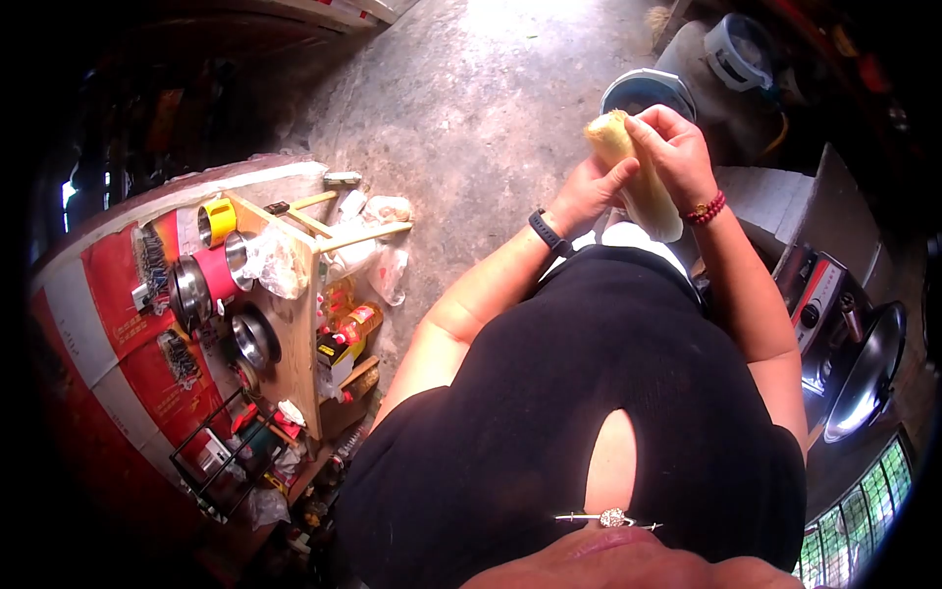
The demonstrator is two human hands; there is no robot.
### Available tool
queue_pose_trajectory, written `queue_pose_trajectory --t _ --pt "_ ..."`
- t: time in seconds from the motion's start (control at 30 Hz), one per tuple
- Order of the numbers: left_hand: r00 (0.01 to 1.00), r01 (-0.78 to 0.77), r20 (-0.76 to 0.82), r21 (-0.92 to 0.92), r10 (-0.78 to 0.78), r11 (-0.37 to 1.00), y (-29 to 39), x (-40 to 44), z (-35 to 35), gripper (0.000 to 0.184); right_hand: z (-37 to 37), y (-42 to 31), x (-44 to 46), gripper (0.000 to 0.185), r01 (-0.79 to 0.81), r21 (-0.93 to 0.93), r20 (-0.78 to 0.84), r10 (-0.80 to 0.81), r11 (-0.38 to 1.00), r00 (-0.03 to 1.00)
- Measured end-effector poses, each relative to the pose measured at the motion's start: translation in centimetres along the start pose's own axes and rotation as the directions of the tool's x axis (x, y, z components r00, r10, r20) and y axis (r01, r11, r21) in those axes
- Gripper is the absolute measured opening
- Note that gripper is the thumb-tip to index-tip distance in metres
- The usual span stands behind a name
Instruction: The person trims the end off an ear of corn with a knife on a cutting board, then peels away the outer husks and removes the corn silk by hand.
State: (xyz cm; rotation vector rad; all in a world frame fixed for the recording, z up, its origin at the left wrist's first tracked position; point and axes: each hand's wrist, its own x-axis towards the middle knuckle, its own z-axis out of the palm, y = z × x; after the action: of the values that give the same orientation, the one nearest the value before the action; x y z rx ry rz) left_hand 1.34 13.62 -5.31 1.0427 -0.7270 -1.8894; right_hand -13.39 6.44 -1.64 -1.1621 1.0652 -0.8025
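An ear of corn (648,201) in a pale yellow-green husk, with silk at its upper tip, is held slanted in front of my body. My left hand (592,187), with a dark band on its wrist, is wrapped round its side near the upper part. With thumb and fingers, my right hand (675,147) pinches the husk close to the tip; a red bead bracelet circles that wrist. Just beyond the hands stands a bucket (648,75), partly covered by them, its contents hard to make out.
On the left, a wooden table (294,348) carries steel bowls (255,336), a yellow mug (217,222) and plastic bags (278,263). Bottles (360,321) sit beside it. To the right are a gas stove (817,304) and a wok (868,373). A second bucket (738,54) stands farther back.
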Motion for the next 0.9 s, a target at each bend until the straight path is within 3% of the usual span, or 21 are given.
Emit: queue_pose_trajectory --t 0.2,0.5,0.6,0.7,0.8,0.9 --pt "1.0 0.009 -0.024 0.026 -0.009 1.0 0.7 0.0 -0.1 0.057 -0.3 0.2 0.2 0.016 0.092 -0.134 -0.05 -0.099 0.987 0.994" --pt "0.995 -0.095 -0.021 -0.147 0.093 0.985 0.9 0.1 -0.9 0.047 0.3 0.7 -0.6 0.016 0.041 0.199 -0.189 -0.002 0.979 0.982" --pt "0.993 -0.116 -0.018 -0.159 0.114 0.98 0.1 0.4 -1.6 0.047 0.8 0.6 -0.8 0.017 0.031 0.186 -0.169 0.001 0.982 0.986" --pt "0.983 -0.15 -0.106 0.002 0.149 0.989 0.9 0.0 -0.4 0.047 1.2 1.3 -0.9 0.018 0.065 0.127 -0.125 -0.049 0.99 0.991" --pt "0.973 -0.182 -0.141 0.021 0.183 0.983 0.2 0.5 -0.5 0.047 1.7 1.3 -1.3 0.027 0.035 0.106 -0.102 -0.024 0.994 0.994" --pt "0.977 -0.196 -0.078 0.044 0.199 0.98 0.4 0.3 -0.7 0.048 2.0 0.7 -1.5 0.039 0.035 0.022 -0.049 -0.034 0.999 0.998"
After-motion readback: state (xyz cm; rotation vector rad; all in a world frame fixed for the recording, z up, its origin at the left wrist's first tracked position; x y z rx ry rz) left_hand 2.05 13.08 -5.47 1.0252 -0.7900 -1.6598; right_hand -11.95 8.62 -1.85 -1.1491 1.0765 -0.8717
